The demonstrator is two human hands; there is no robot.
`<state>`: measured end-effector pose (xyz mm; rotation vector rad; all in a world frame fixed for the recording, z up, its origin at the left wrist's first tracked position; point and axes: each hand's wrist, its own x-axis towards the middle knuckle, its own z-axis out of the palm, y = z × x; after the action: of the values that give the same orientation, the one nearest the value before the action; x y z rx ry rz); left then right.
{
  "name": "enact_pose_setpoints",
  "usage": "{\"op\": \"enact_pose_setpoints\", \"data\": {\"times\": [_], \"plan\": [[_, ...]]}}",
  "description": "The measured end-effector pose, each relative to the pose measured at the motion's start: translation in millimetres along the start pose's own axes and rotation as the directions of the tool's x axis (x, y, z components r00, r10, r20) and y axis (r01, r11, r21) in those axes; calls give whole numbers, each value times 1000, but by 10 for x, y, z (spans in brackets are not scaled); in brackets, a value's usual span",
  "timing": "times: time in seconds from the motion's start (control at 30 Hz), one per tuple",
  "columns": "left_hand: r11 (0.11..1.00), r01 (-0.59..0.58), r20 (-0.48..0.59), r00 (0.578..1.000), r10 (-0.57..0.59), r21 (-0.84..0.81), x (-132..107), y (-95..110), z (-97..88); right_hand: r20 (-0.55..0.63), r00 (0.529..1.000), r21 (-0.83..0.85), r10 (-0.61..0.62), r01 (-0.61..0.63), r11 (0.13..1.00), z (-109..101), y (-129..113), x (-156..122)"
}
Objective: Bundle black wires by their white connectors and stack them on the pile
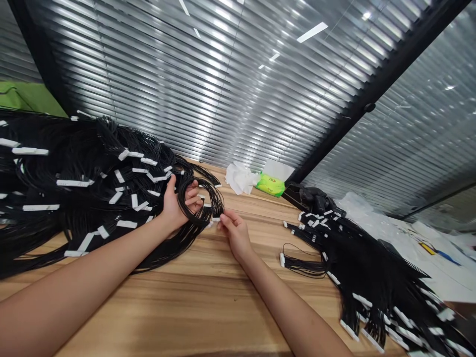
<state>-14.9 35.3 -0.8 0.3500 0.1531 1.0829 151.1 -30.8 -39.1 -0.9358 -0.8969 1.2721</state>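
My left hand [179,206] grips a coil of thin black wires [203,203] in its curled fingers. My right hand [234,230] pinches the wires near a small white connector [215,220] at the coil's lower right. A large heap of black wire harnesses [85,183] with many white connectors lies under and beyond my left forearm. A second heap [372,277] lies to the right of my right hand, and a small loose bundle of wires [301,265] with a white connector sits at its near edge.
Both heaps lie on a wooden table [208,292]. Crumpled white tissue [240,178], a green packet [270,184] and a dark heap of black material [314,198] stand by the far edge, before slatted window blinds [223,89]. White plastic sheeting [372,213] lies beyond on the right.
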Motion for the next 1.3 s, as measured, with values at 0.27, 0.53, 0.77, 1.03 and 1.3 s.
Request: {"op": "enact_pose_setpoints", "data": {"times": [0.27, 0.53, 0.77, 1.03, 1.3], "plan": [[995, 49, 31, 998, -52, 92, 22, -18, -6, 222, 975, -257, 11, 48, 965, 44, -50, -86], [938, 23, -47, 999, -7, 345, 59, -108, -18, 355, 934, -257, 36, 60, 964, 34, -98, -124], [888, 19, -29, 1000, -6, 459, 80, -198, -42, 329, 937, -387, 120, 18, 922, 40, -42, -135], [825, -19, -81, 994, 78, 565, 77, -267, -24, 619, 775, -407, 129, 176, 896, 71, -128, -171], [842, -27, -128, 985, 113, 539, 83, -266, 11, 597, 794, -417, 111, 190, 889, 57, -88, -169]]}}
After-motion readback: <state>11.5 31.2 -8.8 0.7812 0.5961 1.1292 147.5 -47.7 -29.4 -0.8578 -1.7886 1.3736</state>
